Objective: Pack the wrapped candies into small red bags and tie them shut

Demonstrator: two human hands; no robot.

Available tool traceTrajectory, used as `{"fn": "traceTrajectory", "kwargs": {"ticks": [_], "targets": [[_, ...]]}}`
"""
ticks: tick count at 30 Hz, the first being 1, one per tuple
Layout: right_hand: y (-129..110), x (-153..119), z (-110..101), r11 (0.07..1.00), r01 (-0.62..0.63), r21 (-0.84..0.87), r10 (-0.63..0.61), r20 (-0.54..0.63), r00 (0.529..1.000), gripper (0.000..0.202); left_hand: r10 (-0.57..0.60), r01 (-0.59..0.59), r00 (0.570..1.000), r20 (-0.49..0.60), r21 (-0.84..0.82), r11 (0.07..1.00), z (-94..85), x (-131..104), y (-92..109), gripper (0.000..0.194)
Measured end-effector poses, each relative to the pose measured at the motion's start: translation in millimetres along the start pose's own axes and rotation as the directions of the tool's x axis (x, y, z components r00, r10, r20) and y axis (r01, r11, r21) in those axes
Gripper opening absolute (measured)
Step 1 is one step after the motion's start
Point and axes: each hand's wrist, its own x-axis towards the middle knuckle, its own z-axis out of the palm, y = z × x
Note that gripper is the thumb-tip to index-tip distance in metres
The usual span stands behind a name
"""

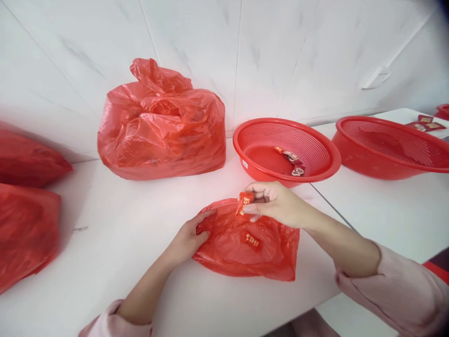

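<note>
A thin red plastic bag (pixel 224 262) lies on the white table in front of me, its mouth spread. My left hand (pixel 187 238) pinches the bag's left edge between thumb and fingers. Above the bag, my right hand (pixel 273 203) grips a small red packet (pixel 245 202) with gold lettering. Another red packet (pixel 253 239) with similar lettering rests at the bag, seen through or on its film; which one I cannot tell. Just behind my right hand stands a red plastic basket (pixel 242 152) with perforated sides, holding several small printed packets (pixel 296 164).
A bulky filled red bag (pixel 161 135) stands against the tiled wall. More red bags (pixel 28 234) sit at the far left. On the right is a second red basket (pixel 386 161), with dark red packets (pixel 426 124) beyond it. A small clear scrap (pixel 80 229) lies on the table (pixel 115 234).
</note>
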Motion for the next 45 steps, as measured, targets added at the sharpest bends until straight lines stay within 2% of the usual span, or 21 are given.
{"fn": "traceTrajectory", "kwargs": {"ticks": [5, 10, 17, 23, 33, 35, 36, 37, 38, 39, 40, 41, 43, 44, 45], "targets": [[11.0, -0.1, 11.5, 0.997, -0.046, -0.061, 0.048, 0.032, 0.998, 0.023, 0.011, -0.011, 1.0, -0.003, 0.007, 1.0, -0.5, -0.3, -1.8, 0.063], [19.4, 1.8, 12.8, 0.989, -0.093, -0.117, 0.099, 0.047, 0.994, 0.022, 0.007, -0.007, 1.0, -0.001, 0.016, 1.0, -1.3, 0.8, -4.4, 0.062], [21.4, 0.8, 12.6, 0.987, -0.125, 0.104, 0.117, 0.083, 0.99, 0.023, 0.0, 0.0, 1.0, -0.004, 0.003, 1.0, 0.2, -0.1, -2.6, 0.062], [22.9, -1.9, 11.8, 0.976, -0.143, 0.162, 0.123, 0.126, 0.984, 0.032, -0.002, 0.002, 1.0, 0.002, 0.016, 1.0, 0.2, 0.4, -2.2, 0.064], [25.9, 0.0, 11.4, 0.987, -0.099, 0.127, 0.095, 0.04, 0.995, 0.021, 0.01, -0.01, 1.0, 0.001, 0.04, 0.999, -0.5, 1.6, -3.6, 0.062], [15.8, -6.9, 9.0, 0.998, -0.021, 0.052, 0.022, -0.021, 1.0, 0.019, -0.007, 0.008, 1.0, -0.003, 0.04, 0.999, -0.6, 1.5, -3.9, 0.063], [8.1, -12.4, 7.9, 0.997, 0.077, -0.001, -0.076, -0.122, 0.99, 0.018, -0.013, 0.013, 1.0, -0.006, 0.04, 0.999, -0.7, 1.4, -4.1, 0.063], [-0.7, -18.9, 7.0, 0.974, 0.212, -0.084, -0.227, -0.273, 0.935, 0.015, -0.012, 0.013, 1.0, -0.009, 0.041, 0.999, -0.8, 1.4, -4.3, 0.063], [-9.9, -25.8, 6.6, 0.918, 0.336, -0.213, -0.396, -0.4, 0.827, 0.013, -0.006, 0.007, 1.0, -0.011, 0.043, 0.999, -1.0, 1.3, -4.4, 0.063], [-18.7, -32.6, 6.9, 0.839, 0.411, -0.355, -0.54, -0.46, 0.705, 0.012, 0.002, -0.001, 1.0, -0.011, 0.045, 0.999, -1.1, 1.2, -4.5, 0.063], [-26.1, -38.5, 7.7, 0.761, 0.443, -0.475, -0.641, -0.446, 0.624, 0.012, 0.01, -0.009, 1.0, -0.008, 0.044, 0.999, -1.1, 1.1, -4.4, 0.063], [-31.7, -43.3, 9.0, 0.699, 0.447, -0.558, -0.692, -0.371, 0.619, 0.012, 0.015, -0.015, 1.0, -0.005, 0.04, 0.999, -1.1, 0.9, -4.3, 0.063], [-36.4, -48.6, 11.7, 0.663, 0.419, -0.621, -0.661, -0.222, 0.717, 0.009, 0.014, -0.014, 1.0, -0.012, 0.028, 1.0, -0.9, 0.4, -4.0, 0.063], [-35.7, -49.5, 12.5, 0.686, 0.39, -0.614, -0.636, -0.246, 0.732, 0.009, 0.009, -0.008, 1.0, -0.02, 0.027, 1.0, -0.7, 0.1, -3.8, 0.063], [-33.6, -49.6, 13.0, 0.715, 0.357, -0.601, -0.632, -0.339, 0.697, 0.011, -0.001, 0.002, 1.0, -0.027, 0.029, 1.0, -0.4, -0.2, -3.6, 0.063]]}}
